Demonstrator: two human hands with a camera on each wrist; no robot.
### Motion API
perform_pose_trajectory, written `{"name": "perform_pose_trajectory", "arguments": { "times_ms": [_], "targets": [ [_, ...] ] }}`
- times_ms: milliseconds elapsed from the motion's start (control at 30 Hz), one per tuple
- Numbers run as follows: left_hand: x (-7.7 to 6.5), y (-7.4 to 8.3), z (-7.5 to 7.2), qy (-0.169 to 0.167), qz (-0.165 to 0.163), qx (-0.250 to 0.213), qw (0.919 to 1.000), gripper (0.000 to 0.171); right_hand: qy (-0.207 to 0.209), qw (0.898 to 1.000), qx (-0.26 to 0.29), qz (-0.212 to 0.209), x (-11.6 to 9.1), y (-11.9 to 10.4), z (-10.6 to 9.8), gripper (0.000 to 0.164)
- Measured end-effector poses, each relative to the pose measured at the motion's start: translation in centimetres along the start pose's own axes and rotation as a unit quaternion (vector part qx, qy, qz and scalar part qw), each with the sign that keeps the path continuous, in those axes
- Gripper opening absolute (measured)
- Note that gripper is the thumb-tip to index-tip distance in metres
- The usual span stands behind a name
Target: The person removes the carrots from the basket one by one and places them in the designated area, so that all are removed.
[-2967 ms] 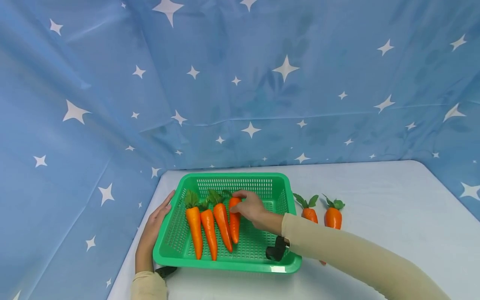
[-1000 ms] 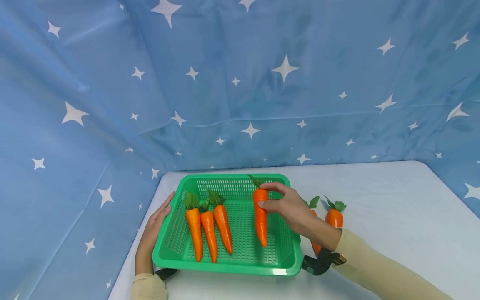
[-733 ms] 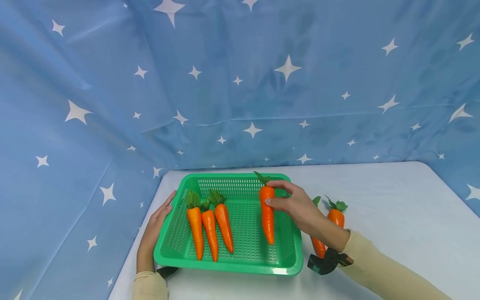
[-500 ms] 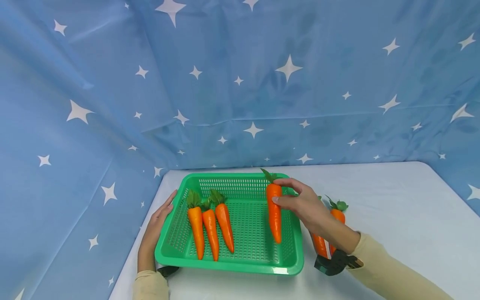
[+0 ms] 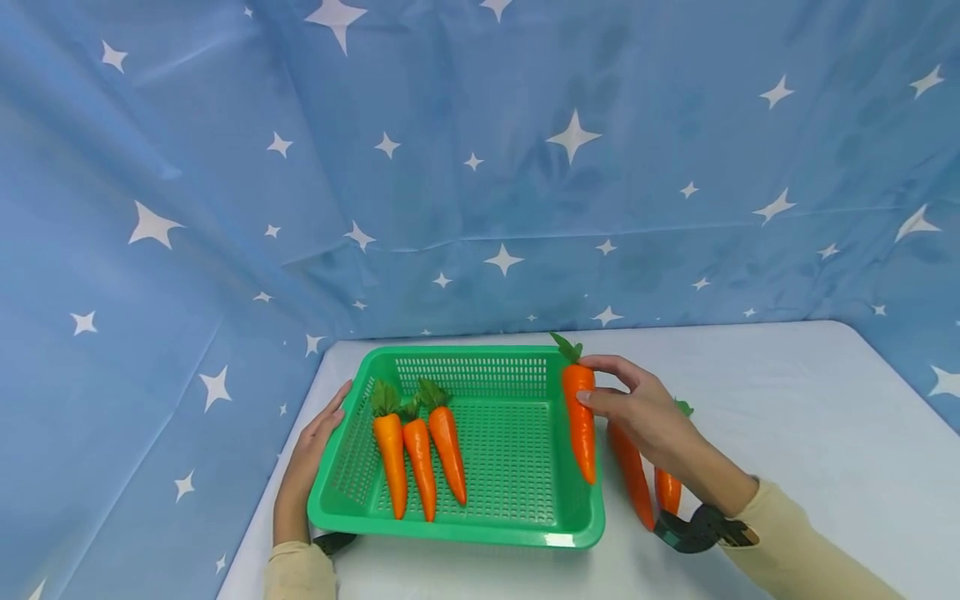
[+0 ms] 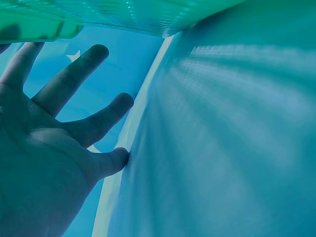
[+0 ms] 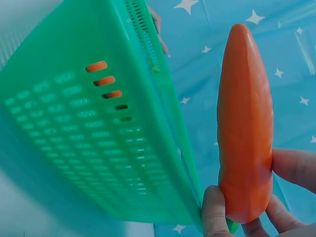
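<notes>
My right hand [image 5: 643, 410] pinches an orange carrot [image 5: 579, 421] with green leaves near its top, holding it over the basket's right rim. In the right wrist view the same carrot [image 7: 245, 128] sits between thumb and fingers, beside the basket wall. Several fingers of my left hand [image 5: 311, 454] lie straight along the left rim of the green basket [image 5: 450, 537]. The left wrist view shows that left hand [image 6: 49, 133] with fingers spread below the basket's edge. Inside the basket lie three carrots: a left one [image 5: 390, 462], a middle one [image 5: 420, 471] and a right one [image 5: 447, 454].
Two more carrots lie on the white table right of the basket, one nearer [image 5: 633, 479] and one farther right [image 5: 667, 490], both partly behind my right hand and wrist. Blue star-patterned cloth [image 5: 480, 208] hangs behind and to the left of the table [image 5: 795, 417].
The right hand has gripped the fourth carrot in the basket, lifted it and carried it rightward to the right rim. The left hand has stayed on the left rim.
</notes>
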State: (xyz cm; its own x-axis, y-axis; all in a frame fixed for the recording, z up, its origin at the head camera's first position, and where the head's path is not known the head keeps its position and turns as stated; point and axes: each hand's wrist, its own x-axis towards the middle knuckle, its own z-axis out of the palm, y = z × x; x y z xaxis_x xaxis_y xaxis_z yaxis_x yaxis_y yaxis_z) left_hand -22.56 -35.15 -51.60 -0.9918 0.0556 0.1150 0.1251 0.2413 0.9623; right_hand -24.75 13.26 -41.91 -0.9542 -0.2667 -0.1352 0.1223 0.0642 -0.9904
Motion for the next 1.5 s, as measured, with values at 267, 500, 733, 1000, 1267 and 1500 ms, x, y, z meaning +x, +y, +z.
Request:
{"name": "perform_pose_trajectory", "arguments": {
  "times_ms": [267, 500, 733, 1000, 1267, 1500],
  "targets": [
    [0.2, -0.4, 0.0, -0.002, 0.004, -0.007, 1.0, 0.052, 0.002, 1.0, -0.01, -0.015, -0.7, 1.0, -1.7, 0.057],
    [0.2, -0.4, -0.1, 0.003, -0.003, -0.007, 1.0, 0.053, 0.013, 1.0, -0.022, -0.008, -1.2, 2.0, -3.4, 0.057],
    [0.1, -0.3, 0.0, 0.005, -0.013, -0.004, 0.9999, 0.053, 0.028, 0.999, -0.012, -0.011, -1.7, 3.2, -6.2, 0.05],
    [0.1, -0.1, 0.1, 0.009, -0.015, -0.004, 0.9998, 0.053, 0.057, 0.998, -0.009, 0.005, -2.6, 5.0, -9.4, 0.043],
    [0.1, -0.2, 0.0, 0.004, -0.008, -0.007, 0.9999, 0.053, 0.074, 0.997, -0.023, 0.028, -3.4, 7.0, -10.8, 0.044],
    [0.2, -0.3, 0.0, 0.0, -0.001, -0.006, 1.0, 0.053, 0.095, 0.994, -0.033, 0.041, -3.7, 8.2, -11.8, 0.044]
  ]
}}
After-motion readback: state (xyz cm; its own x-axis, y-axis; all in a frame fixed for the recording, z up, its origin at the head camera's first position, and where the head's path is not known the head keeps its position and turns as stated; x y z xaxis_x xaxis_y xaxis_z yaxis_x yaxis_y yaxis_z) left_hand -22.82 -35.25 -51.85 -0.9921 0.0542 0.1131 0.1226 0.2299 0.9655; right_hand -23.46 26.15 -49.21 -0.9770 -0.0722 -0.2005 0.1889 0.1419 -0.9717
